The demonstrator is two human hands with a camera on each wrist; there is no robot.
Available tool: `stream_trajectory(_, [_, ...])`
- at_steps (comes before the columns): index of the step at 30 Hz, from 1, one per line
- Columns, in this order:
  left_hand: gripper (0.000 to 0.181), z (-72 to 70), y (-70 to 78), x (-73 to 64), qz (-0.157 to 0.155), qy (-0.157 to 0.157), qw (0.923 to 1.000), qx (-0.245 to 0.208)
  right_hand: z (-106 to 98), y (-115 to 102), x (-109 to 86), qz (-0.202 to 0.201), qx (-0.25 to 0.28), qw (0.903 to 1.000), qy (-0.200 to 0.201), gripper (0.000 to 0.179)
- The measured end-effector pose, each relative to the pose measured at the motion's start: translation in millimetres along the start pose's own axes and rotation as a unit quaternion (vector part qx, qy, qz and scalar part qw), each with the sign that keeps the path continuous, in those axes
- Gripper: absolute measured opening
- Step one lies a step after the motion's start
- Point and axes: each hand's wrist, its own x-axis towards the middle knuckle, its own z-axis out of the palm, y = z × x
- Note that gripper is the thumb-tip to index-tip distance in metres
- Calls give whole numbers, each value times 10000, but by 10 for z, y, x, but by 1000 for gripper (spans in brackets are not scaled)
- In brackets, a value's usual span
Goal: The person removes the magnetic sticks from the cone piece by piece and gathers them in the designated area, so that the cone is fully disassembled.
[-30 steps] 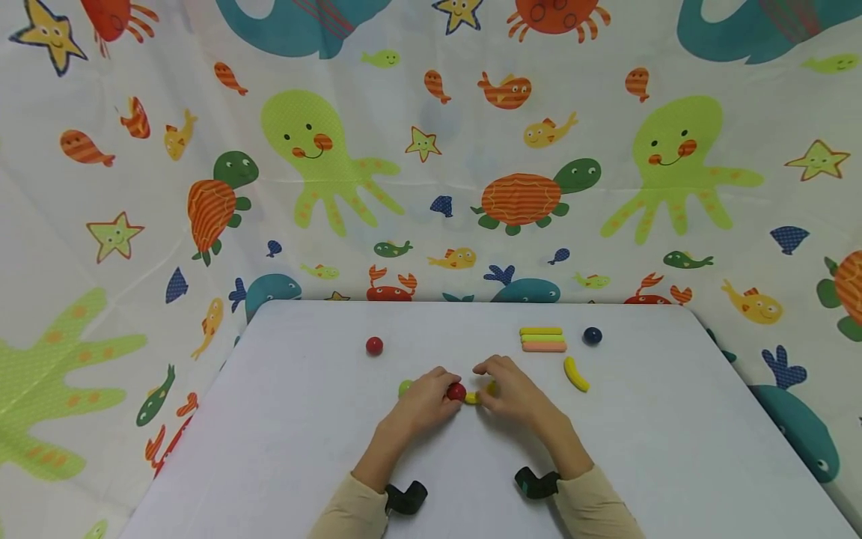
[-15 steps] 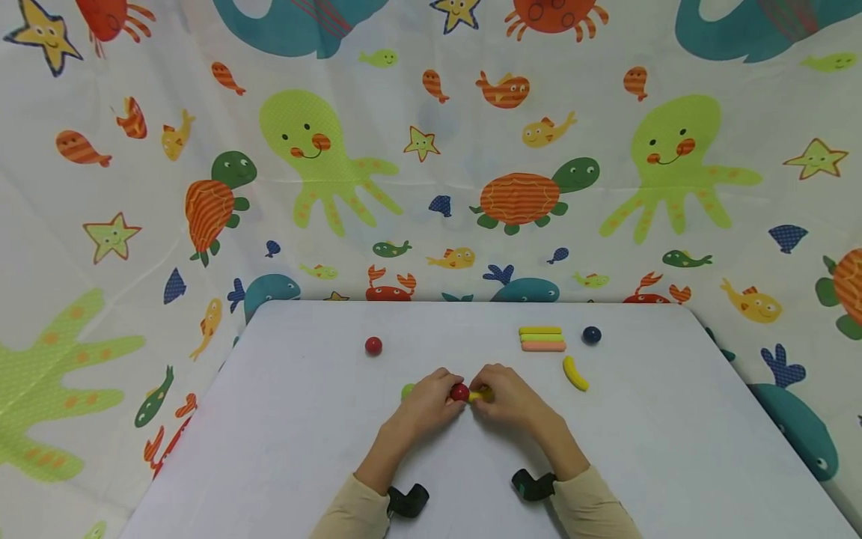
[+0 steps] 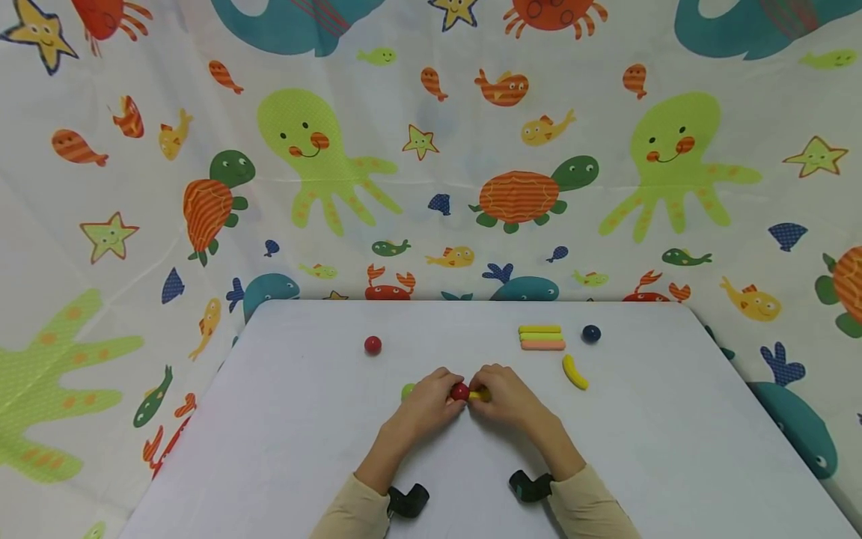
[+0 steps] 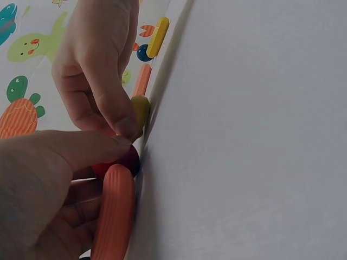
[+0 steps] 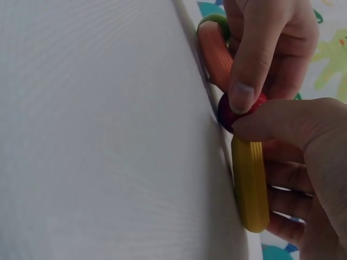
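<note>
My left hand pinches a dark red ball between thumb and fingers. Close on its right, my right hand holds a yellow ridged stick, perhaps modelling clay, by the end that meets the ball. Both thumbs come together at the ball in the right wrist view. An orange ridged stick, slightly curved, runs from the ball's other side under my left hand. Beyond that stick's far end sits a green ball. In the head view my left hand hides the orange stick and part of the green ball.
Another red ball lies toward the back left of the white table. At the back right are a stack of yellow, lime and orange sticks, a dark blue ball and a curved yellow stick. A patterned cloth hangs behind.
My right hand has moved left and its fingers have closed on the yellow stick, bringing it against the red ball. The red ball has shifted slightly right. Little differs over the last half second.
</note>
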Motion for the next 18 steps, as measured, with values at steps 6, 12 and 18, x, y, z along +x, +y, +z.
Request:
stream_trajectory(6, [41, 3, 9, 1, -42, -18, 10000, 2, 10, -2, -1, 102, 14, 9999, 24, 15])
stream_trajectory(12, [40, 5, 6, 4, -3, 9, 10000, 23, 14, -4, -2, 83, -9, 9999, 92, 15])
stream_trajectory(18, [41, 1, 5, 0, 27, 17, 10000, 40, 22, -9, -4, 142, -20, 9998, 112, 15])
